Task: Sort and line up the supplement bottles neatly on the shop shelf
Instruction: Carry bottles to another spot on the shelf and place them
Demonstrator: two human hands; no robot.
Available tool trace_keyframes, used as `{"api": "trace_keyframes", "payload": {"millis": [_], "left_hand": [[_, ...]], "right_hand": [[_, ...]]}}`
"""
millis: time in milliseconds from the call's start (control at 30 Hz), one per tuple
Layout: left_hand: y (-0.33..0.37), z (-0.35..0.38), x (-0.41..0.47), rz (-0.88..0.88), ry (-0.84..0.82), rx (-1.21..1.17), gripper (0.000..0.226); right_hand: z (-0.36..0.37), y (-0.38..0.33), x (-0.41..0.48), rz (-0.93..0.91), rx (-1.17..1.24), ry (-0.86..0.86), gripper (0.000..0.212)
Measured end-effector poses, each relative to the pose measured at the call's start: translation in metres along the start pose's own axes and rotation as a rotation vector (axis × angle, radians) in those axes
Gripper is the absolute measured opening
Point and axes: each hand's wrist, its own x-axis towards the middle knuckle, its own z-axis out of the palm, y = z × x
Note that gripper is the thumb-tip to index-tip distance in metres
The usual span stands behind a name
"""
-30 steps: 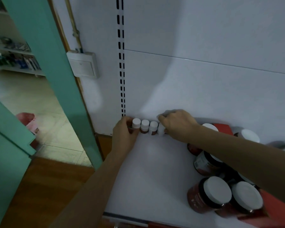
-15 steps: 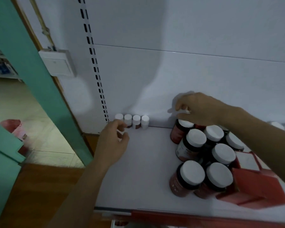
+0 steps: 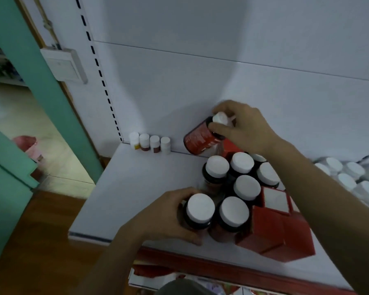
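Sorting large bottles: the right hand point(image 3: 245, 129) grips a tilted red bottle point(image 3: 198, 139) by its cap near the shelf point(image 3: 136, 188) back edge, the left hand point(image 3: 168, 216) clasps a front-edge bottle point(image 3: 199, 208); next, probably stand both aligned.

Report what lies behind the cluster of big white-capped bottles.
A red box shows just behind them, under the tilted red bottle that the right hand grips. The caps and the right forearm hide the rest of it.
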Motion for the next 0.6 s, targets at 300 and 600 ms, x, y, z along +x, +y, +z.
{"api": "trace_keyframes", "payload": {"millis": [300,600], "left_hand": [[-0.013,0.047,-0.020,-0.118,0.838,-0.138,0.076],[0.083,0.050,-0.002,0.135,0.950,-0.107,0.059]], "right_hand": [[-0.030,0.008,-0.058,0.112,0.669,0.084,0.027],[-0.056,0.033,-0.145,0.402,1.139,0.587,0.030]]}}
